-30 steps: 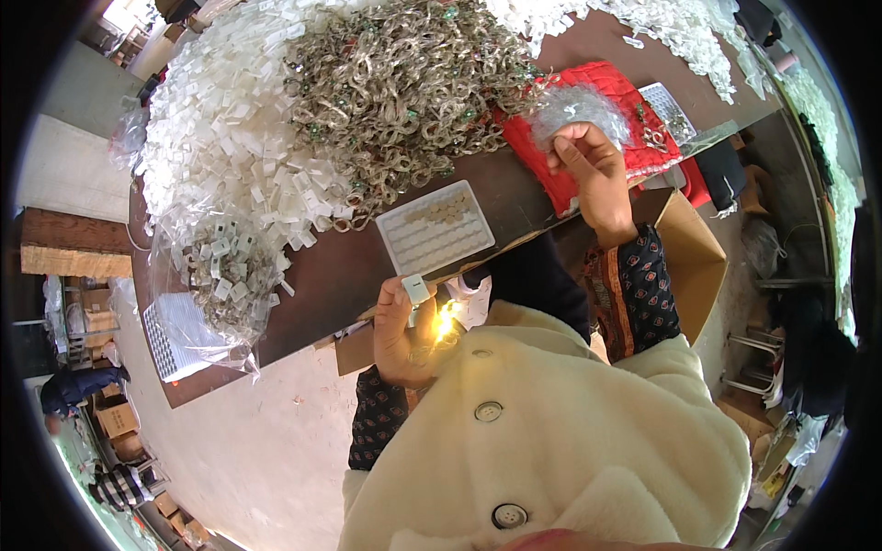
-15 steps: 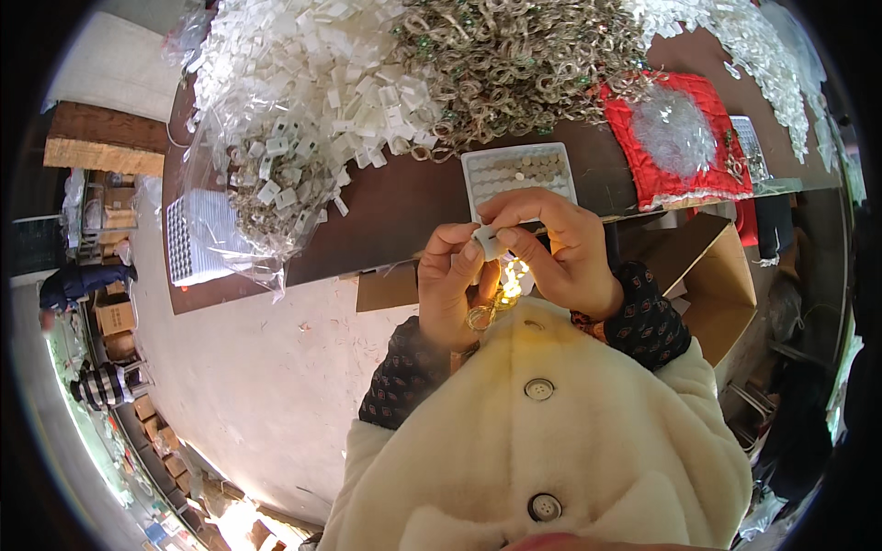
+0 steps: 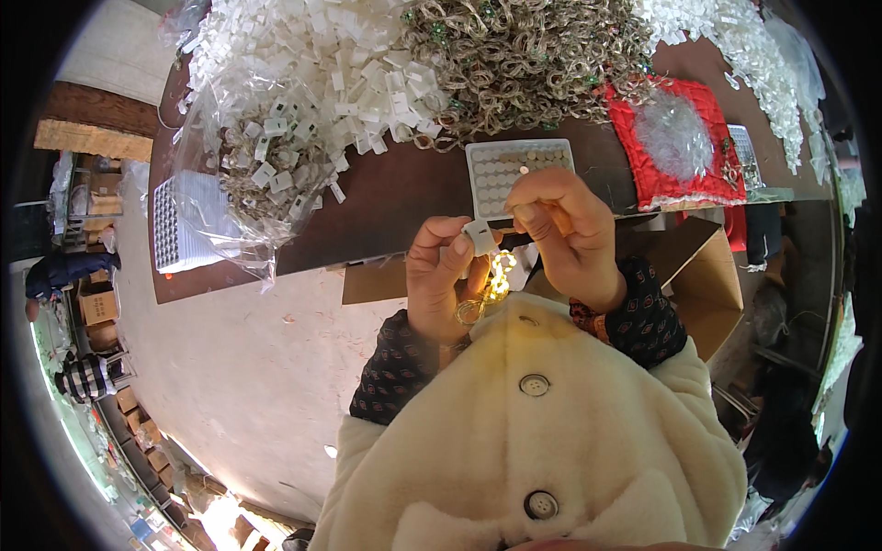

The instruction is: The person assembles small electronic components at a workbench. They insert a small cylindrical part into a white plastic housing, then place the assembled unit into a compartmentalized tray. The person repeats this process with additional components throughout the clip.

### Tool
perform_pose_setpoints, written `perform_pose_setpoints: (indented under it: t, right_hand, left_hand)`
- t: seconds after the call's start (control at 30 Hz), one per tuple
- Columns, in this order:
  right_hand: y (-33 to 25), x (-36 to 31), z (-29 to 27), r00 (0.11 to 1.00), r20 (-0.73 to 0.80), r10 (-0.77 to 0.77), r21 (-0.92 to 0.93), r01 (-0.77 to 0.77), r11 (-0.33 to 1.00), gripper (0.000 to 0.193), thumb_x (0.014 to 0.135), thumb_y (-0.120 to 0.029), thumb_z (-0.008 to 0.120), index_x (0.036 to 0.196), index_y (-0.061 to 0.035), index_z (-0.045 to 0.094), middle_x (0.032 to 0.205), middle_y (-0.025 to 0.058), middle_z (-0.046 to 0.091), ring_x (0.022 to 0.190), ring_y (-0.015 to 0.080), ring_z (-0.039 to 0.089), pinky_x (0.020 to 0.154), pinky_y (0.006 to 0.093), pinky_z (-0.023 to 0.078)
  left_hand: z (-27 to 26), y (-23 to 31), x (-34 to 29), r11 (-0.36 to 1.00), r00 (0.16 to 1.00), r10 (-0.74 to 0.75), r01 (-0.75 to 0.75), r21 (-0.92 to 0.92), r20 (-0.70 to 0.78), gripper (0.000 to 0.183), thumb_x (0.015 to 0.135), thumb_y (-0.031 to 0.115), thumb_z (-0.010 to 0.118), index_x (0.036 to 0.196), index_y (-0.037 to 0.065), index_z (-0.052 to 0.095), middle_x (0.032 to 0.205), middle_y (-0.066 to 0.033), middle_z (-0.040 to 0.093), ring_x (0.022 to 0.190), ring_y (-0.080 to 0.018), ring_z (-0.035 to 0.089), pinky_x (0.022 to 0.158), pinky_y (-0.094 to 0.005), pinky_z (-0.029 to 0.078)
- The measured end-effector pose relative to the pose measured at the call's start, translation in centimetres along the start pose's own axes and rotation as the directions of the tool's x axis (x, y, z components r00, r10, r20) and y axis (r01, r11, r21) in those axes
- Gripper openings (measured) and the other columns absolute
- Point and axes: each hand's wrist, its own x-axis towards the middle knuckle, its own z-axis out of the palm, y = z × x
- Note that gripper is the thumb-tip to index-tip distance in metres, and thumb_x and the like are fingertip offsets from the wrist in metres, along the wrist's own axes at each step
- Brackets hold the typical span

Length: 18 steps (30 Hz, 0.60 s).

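My left hand (image 3: 434, 280) pinches a small white plastic battery case (image 3: 479, 237) between thumb and fingers. Below it hangs a bundled string of fairy lights (image 3: 499, 275), glowing warm yellow, with its thin wire loop close to my left palm. My right hand (image 3: 574, 241) is a short way right of the case, apart from it. Its thumb and forefinger are pressed together, and whatever may be between them is too small to make out. Just beyond my hands lies a white plastic tray (image 3: 474, 184) with rows of round button cells, partly hidden by my right hand.
White cases (image 3: 367, 83) heap at the back, beside a pile of coiled wire lights (image 3: 533, 64). A clear bag (image 3: 266, 184) of cased lights lies left, by a pale tray stack (image 3: 170, 230). Right is a red cloth (image 3: 675, 188); below the table, a cardboard box (image 3: 717, 285).
My right hand has come off the battery case and moved slightly right and up. The case stays in my left hand, and the lights still glow.
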Motion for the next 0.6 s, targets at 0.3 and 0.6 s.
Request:
perform_pose_setpoints:
  t: [0.3, 0.6]
  right_hand:
    - [-0.4, -0.6, -0.6, 0.995, 0.095, 0.011, -0.229, 0.011, 0.973, 0.012, 0.089, 0.004, 0.066, 0.101, 0.0007, 0.064, 0.091, 0.0092, 0.065, 0.079, 0.015, 0.066, 0.071, 0.0269, 0.053]
    - [0.9, -1.5, -12.1, 0.873, -0.443, 0.204, 0.027, -0.214, 0.976, 0.004, 0.093, -0.002, 0.067, 0.094, 0.0009, 0.065, 0.084, 0.0016, 0.065, 0.071, 0.008, 0.06, 0.067, 0.0228, 0.049]
  left_hand:
    - [0.0, 0.0, -0.3, 0.998, 0.998, -0.053, 0.054, 0.033, -0.046, 0.012, 0.099, 0.017, 0.059, 0.108, 0.01, 0.061, 0.087, -0.0061, 0.066, 0.054, -0.0072, 0.043, 0.049, -0.0209, 0.036]
    - [-1.1, -1.1, 0.6, 0.996, 0.998, -0.06, 0.06, 0.062, -0.003, 0.015, 0.097, 0.012, 0.06, 0.11, 0.005, 0.06, 0.098, -0.0145, 0.071, 0.056, -0.0076, 0.046, 0.049, -0.0208, 0.036]
